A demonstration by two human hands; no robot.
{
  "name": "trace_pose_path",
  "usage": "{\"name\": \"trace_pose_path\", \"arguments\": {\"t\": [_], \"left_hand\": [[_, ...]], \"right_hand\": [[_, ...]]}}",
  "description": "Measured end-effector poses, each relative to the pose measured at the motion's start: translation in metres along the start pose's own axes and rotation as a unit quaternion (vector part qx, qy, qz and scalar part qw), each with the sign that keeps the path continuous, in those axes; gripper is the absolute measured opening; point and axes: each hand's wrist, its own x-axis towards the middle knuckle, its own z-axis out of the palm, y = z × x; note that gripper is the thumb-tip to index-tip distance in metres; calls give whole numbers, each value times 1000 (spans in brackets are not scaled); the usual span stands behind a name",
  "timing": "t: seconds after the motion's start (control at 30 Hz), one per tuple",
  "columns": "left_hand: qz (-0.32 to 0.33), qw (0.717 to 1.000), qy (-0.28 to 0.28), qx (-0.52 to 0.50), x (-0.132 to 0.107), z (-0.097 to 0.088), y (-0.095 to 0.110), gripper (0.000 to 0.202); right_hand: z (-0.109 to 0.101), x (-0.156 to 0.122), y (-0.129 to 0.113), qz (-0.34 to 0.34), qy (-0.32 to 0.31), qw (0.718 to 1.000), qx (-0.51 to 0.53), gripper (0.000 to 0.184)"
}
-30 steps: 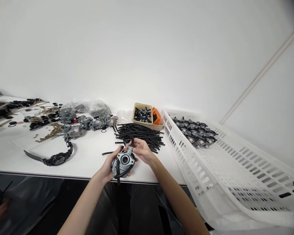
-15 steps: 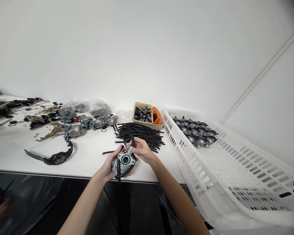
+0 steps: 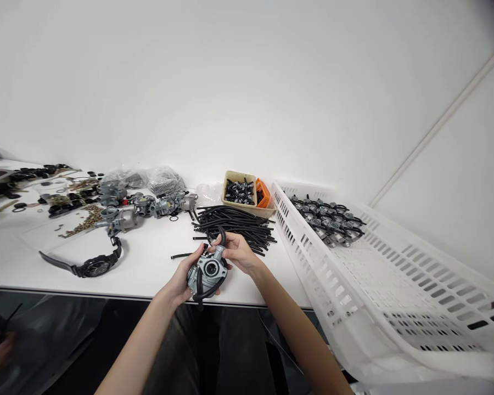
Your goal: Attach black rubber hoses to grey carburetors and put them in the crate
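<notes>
Between my hands, over the table's front edge, is a silver carburetor [image 3: 206,274] with a round bore facing up and a black hose [image 3: 209,294] looped along its near side. My left hand [image 3: 184,278] is closed around its left side. At its upper right, my right hand [image 3: 237,253] grips the carburetor by the neck, fingers around a short black rubber piece [image 3: 222,236] that sticks up there. The fingertips underneath are partly hidden. Just beyond my hands lies a pile of black hoses [image 3: 239,225], with one loose hose [image 3: 181,256] to the left.
A white plastic crate [image 3: 379,291] at right holds several carburetors [image 3: 331,219]. Behind the hoses stand a cream tub [image 3: 239,204] of small black parts and an orange basket [image 3: 263,195]. Leftward lie more carburetors [image 3: 121,219], a wristwatch [image 3: 96,267] and brass fittings [image 3: 86,221]. Another person's hand [image 3: 0,351] shows lower left.
Both hands keep the same hold on the carburetor, with barely any movement. The view has shifted very slightly.
</notes>
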Motion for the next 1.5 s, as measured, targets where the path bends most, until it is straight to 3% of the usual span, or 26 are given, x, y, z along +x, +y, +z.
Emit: {"name": "trace_pose_path", "arguments": {"t": [0.37, 1.0, 1.5], "left_hand": [[-7, 1000, 7, 5, -2, -2, -1, 44], [1, 1000, -11, -17, -2, -1, -1, 43], [-4, 1000, 5, -5, -2, -1, -1, 44]], "right_hand": [[0, -1, -3, -13, -16, 1000, 19, 32], [0, 1, 2, -7, 27, 1000, -3, 39], [0, 0, 2, -5, 14, 1000, 6, 40]]}}
